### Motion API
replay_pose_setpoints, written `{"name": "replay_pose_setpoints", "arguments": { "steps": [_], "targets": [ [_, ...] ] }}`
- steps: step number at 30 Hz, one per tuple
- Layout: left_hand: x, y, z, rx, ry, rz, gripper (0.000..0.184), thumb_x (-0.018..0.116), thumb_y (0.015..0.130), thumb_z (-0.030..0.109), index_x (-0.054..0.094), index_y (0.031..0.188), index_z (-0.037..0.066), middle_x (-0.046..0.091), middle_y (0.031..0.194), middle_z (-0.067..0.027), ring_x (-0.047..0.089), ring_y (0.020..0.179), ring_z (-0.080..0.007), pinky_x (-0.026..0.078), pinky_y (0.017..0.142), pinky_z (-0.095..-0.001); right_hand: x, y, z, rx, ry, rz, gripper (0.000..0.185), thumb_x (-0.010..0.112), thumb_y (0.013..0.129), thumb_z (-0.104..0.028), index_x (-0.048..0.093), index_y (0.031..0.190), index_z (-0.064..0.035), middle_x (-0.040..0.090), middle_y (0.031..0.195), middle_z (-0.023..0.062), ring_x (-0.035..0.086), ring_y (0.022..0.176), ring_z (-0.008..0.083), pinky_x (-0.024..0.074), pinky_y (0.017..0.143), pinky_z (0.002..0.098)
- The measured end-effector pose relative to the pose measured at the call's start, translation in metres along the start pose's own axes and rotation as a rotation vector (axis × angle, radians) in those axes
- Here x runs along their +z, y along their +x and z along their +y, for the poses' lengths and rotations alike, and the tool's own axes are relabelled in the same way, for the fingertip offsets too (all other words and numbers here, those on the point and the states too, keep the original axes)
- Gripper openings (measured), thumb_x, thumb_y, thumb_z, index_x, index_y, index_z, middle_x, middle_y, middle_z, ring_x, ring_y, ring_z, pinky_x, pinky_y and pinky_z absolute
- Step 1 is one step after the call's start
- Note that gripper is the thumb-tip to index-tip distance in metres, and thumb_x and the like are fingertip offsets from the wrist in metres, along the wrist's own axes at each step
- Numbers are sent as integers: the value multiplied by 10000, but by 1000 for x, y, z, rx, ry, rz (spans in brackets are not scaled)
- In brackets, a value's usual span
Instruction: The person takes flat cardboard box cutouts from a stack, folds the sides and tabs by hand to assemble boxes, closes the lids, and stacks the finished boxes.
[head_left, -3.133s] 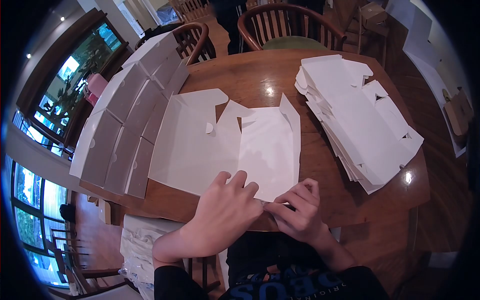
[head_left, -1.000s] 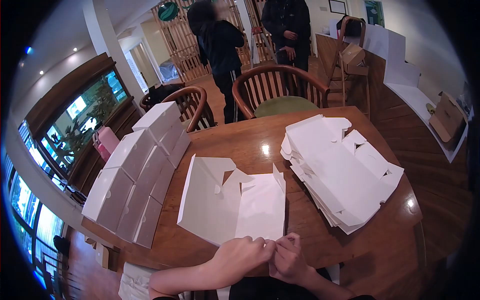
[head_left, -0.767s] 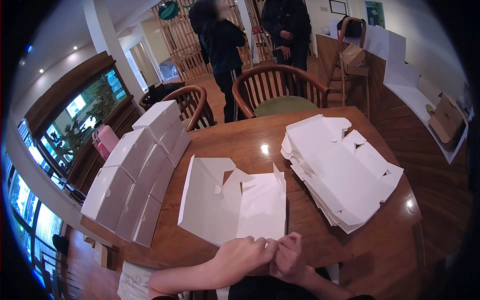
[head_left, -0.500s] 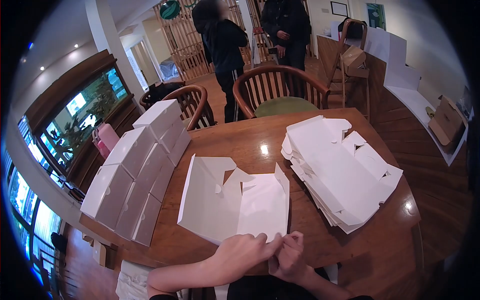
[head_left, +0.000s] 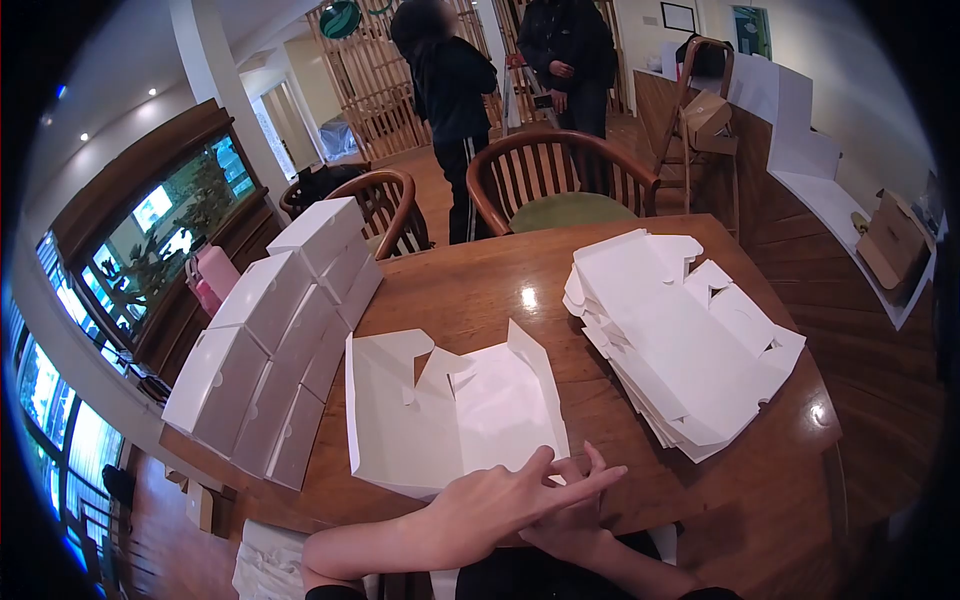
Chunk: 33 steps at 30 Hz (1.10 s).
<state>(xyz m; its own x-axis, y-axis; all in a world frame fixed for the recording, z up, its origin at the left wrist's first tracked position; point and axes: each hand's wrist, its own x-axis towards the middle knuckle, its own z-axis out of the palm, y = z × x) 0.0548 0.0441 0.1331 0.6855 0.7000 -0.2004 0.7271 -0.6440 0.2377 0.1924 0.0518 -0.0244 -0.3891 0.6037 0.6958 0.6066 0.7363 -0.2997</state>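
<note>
A partly folded white cardboard box (head_left: 405,430) lies on the wooden table before me, its side walls raised and its flaps standing up at the far side. My left hand (head_left: 505,500) reaches across the box's near edge, fingers stretched out to the right and holding nothing that I can see. Just behind and below it is my right hand (head_left: 570,515), partly covered by the left; the fingers that show point upward, apart. The two hands overlap at the near right corner of the box, and whether either touches the cardboard is hidden.
Stacked closed white boxes (head_left: 265,370) line the table's left side. A pile of flat white box blanks (head_left: 690,350) lies on the right. Wooden chairs (head_left: 560,165) stand beyond the wooden table (head_left: 480,270). Two people in dark clothes are farther back.
The box has shifted slightly left and turned a little. My hands, earlier with fingers bent together at its near right corner, have spread their fingers, the left ones extending right.
</note>
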Motion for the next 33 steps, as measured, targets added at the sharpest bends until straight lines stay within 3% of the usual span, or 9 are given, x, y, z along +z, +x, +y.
{"name": "replay_pose_setpoints", "arguments": {
  "steps": [3, 6, 8, 9, 11, 13, 20, 27, 33],
  "targets": [
    [-3, -2, -1, -26, 78, -11, 1075, 723, 782, 43, 78, 1568, 390, 476, 1050, -131, 640, 624, -318, 549, 576, -455, -3, 6, -3, 77, 152, 23, 212, 743, 724, -309, 683, 854, -153, 622, 831, -53, 570, 942, 165, 305, 997, 611],
    [2, -8, -6, 81, 67, 166, 894, 661, 797, 12, 261, 1542, 301, 544, 1064, -125, 662, 622, -255, 577, 548, -368, -3, 8, -4, 144, 190, 28, 210, 762, 715, -345, 693, 809, -170, 607, 781, -61, 575, 895, 170, 308, 995, 603],
    [2, -14, -6, 345, 280, 632, 547, 725, 766, 61, 605, 1284, 188, 631, 1005, -78, 656, 649, -202, 559, 575, -322, -4, 11, -2, 51, 210, 92, 178, 792, 703, -325, 701, 768, -187, 586, 731, -63, 576, 828, 172, 322, 976, 574],
    [12, -21, -6, 327, 263, 628, 547, 725, 766, 61, 605, 1284, 188, 631, 1005, -78, 656, 649, -202, 559, 575, -322, -6, 14, -2, 54, 223, 70, 178, 792, 703, -325, 701, 768, -187, 586, 731, -63, 576, 828, 172, 322, 976, 574],
    [50, -40, -4, 258, 70, 1128, 214, 784, 705, 74, 717, 900, 134, 672, 819, -20, 640, 632, -170, 520, 571, -281, -9, 18, -5, 59, 191, 79, 150, 812, 692, -278, 703, 740, -188, 584, 722, -54, 569, 787, 176, 333, 947, 540],
    [96, -45, -12, 38, -90, 1316, 143, 791, 661, 56, 704, 756, 116, 624, 634, 23, 624, 598, -177, 486, 556, -270, -10, 18, -7, 81, 218, 34, 161, 847, 629, -194, 725, 734, -189, 599, 689, -29, 565, 822, 204, 329, 976, 526],
    [167, -31, -28, -414, 53, 1547, 201, 765, 666, -10, 737, 858, 45, 707, 813, -65, 641, 632, -202, 482, 562, -273, -9, 21, -7, 55, 207, 72, 180, 870, 646, -216, 718, 721, -155, 570, 646, -31, 530, 754, 201, 350, 939, 444],
    [159, -31, -21, -331, 138, 1376, 284, 737, 676, -66, 741, 950, 10, 699, 860, -102, 692, 720, -235, 557, 655, -300, -8, 19, -5, 36, 209, 72, 196, 876, 625, -214, 718, 724, -154, 578, 657, -32, 528, 746, 202, 348, 947, 449],
    [151, -23, -25, -293, -7, 1435, 227, 768, 691, -46, 744, 893, 54, 716, 851, -64, 674, 650, -186, 501, 534, -281, -28, 27, 7, -65, 290, -122, 169, 784, 733, -126, 723, 890, -144, 594, 714, -16, 564, 786, 189, 360, 970, 480]
  ]
}}
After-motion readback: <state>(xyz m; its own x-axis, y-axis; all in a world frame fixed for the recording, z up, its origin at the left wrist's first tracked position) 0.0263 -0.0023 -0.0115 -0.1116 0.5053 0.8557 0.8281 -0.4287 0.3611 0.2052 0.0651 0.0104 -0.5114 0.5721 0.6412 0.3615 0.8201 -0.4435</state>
